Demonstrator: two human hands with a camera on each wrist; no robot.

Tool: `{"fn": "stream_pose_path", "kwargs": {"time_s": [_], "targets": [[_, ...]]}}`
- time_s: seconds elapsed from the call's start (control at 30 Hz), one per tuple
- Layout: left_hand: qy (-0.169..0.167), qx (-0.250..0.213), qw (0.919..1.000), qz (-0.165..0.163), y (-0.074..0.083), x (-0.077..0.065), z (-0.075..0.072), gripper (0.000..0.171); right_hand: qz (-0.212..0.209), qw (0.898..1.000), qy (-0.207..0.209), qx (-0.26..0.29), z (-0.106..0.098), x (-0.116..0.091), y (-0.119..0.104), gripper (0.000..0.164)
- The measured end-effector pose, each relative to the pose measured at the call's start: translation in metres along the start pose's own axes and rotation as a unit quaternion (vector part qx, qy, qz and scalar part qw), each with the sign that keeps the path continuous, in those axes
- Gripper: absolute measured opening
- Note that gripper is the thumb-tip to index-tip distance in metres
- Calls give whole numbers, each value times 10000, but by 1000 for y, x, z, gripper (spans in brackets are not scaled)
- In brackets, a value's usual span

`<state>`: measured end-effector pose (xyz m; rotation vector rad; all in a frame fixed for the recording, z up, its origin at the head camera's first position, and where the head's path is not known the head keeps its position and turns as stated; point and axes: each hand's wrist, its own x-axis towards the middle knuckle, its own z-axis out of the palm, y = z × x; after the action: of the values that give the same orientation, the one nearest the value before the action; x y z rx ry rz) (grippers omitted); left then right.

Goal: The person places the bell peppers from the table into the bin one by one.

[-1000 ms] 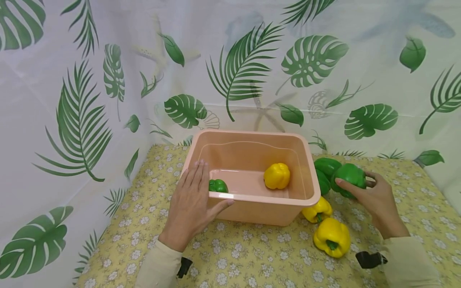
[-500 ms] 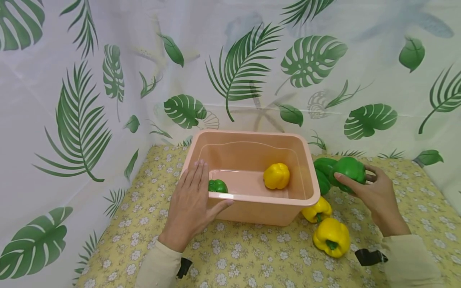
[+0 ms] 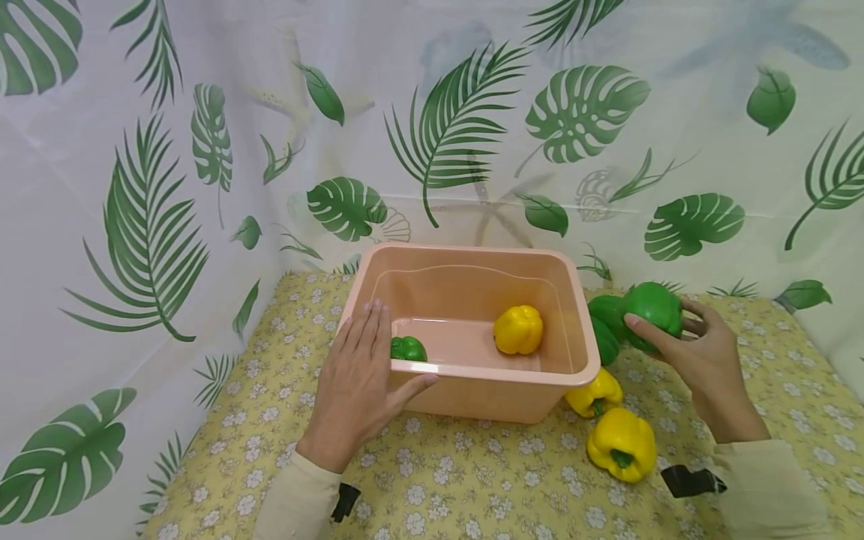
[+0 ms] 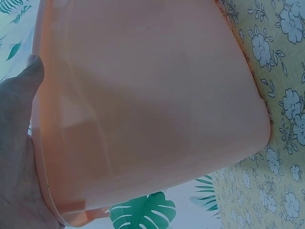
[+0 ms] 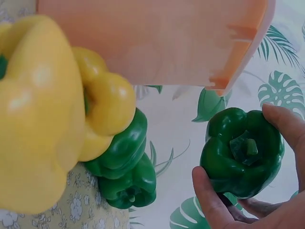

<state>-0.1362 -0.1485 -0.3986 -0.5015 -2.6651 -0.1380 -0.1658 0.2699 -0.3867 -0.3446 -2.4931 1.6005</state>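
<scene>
My left hand lies with straight fingers over the near left corner of a pink plastic bin, the thumb along its front rim. To the right of the bin, my right hand grips a green bell pepper between thumb and fingers. In the right wrist view this green bell pepper is off the cloth, its stem facing the camera. Inside the bin are a yellow bell pepper at the right and a green one at the left, partly hidden by the front wall.
Beside the bin's right wall lie two more green peppers, partly hidden in the head view. Two yellow peppers rest nearer the front. A flowered yellow cloth covers the table, and a leaf-printed curtain hangs behind.
The green bell pepper in my right hand has risen slightly, moving up in the head view. My left hand and the bin have stayed where they were.
</scene>
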Motion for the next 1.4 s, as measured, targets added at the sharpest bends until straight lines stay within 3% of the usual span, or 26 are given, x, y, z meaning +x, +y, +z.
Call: {"fn": "stream_pose_path", "kwargs": {"time_s": [0.67,0.9,1.23,1.4], "targets": [[76,-22,10000,51,0,1,0,112,-355,9958,-225,811,6,-2,-10,90],[67,-9,10000,20,0,1,0,113,-484,9950,-215,844,7,-4,-17,89],[19,-42,10000,21,0,0,-1,111,-623,9853,-278,1565,9,-9,-24,87],[19,-35,10000,31,-1,0,-1,110,-693,9866,-244,1460,10,-12,-29,86]]}}
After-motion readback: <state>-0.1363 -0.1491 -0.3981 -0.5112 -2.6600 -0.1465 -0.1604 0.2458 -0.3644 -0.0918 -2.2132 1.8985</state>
